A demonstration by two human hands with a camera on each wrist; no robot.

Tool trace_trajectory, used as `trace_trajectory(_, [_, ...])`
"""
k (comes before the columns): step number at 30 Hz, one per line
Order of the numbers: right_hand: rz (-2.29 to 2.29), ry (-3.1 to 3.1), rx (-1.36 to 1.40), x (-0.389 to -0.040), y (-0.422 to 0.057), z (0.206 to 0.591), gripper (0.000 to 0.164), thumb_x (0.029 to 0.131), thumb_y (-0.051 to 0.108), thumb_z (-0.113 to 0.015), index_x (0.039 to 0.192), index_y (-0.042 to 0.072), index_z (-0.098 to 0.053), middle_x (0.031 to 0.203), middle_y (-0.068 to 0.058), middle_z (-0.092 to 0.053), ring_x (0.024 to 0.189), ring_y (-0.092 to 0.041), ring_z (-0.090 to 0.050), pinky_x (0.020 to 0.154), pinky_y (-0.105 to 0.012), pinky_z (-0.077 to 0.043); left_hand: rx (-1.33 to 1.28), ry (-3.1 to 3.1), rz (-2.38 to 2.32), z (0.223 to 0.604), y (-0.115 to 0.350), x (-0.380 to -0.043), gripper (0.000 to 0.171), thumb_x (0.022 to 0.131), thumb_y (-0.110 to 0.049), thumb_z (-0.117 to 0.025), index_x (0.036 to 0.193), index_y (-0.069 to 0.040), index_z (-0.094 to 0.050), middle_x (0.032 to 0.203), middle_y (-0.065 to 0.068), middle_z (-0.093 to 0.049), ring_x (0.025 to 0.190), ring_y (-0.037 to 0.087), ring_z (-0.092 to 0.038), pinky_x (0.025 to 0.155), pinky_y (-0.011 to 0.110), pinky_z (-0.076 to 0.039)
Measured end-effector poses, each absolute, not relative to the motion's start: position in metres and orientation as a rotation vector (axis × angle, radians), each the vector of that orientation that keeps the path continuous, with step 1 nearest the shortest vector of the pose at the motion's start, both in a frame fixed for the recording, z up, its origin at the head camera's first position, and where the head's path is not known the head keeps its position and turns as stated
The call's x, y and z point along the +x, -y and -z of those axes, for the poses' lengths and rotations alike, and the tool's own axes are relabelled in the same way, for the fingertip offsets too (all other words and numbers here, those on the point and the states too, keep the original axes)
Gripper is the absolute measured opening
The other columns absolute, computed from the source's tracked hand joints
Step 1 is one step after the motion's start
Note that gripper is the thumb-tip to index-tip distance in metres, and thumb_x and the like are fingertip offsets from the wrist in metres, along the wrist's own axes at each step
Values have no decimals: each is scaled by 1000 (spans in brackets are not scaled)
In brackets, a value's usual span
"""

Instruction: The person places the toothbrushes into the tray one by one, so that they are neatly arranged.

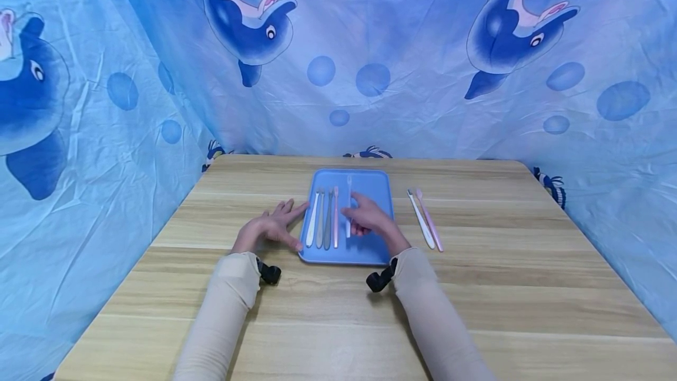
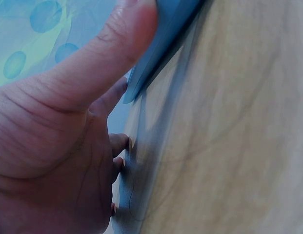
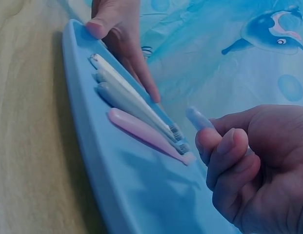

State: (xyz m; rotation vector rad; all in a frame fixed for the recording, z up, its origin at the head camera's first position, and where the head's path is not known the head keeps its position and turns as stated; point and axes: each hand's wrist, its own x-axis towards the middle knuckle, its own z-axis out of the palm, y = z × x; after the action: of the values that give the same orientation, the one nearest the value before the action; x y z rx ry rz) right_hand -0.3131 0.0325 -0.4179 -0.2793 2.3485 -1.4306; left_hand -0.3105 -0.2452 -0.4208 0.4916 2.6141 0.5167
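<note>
My right hand [image 1: 370, 219] pinches a pale, whitish toothbrush [image 1: 349, 186] above the blue tray [image 1: 365, 177]. Its handle end [image 3: 197, 118] pokes out past the fingertips in the right wrist view, and a shadow falls on the tray below. On the tray's left half, a white toothbrush [image 1: 312, 228], two greyish toothbrushes [image 1: 327, 228] and a pink toothbrush [image 1: 335, 225] lie side by side, bristle heads to the far end. With fingers spread, my left hand [image 1: 272, 227] rests at the tray's left edge, thumb and index finger at the rim.
To the right of the tray, a second white toothbrush [image 1: 421, 219] and a second pink toothbrush [image 1: 431, 222] lie close together on the wooden table [image 1: 502, 287]. A blue dolphin-print curtain [image 1: 412, 116] hangs behind the table and along its sides.
</note>
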Motion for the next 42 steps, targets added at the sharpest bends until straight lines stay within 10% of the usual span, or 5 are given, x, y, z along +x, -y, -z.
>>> trace_trajectory(42, [1334, -2366, -219, -314, -14, 437, 75, 104, 26, -52, 161, 5, -7, 54, -2, -59, 39, -9, -51, 37, -20, -39, 495, -2615, -507, 422, 247, -311, 130, 68, -66, -81, 163, -28, -1, 168, 22, 15, 155, 45, 17, 120, 72, 9])
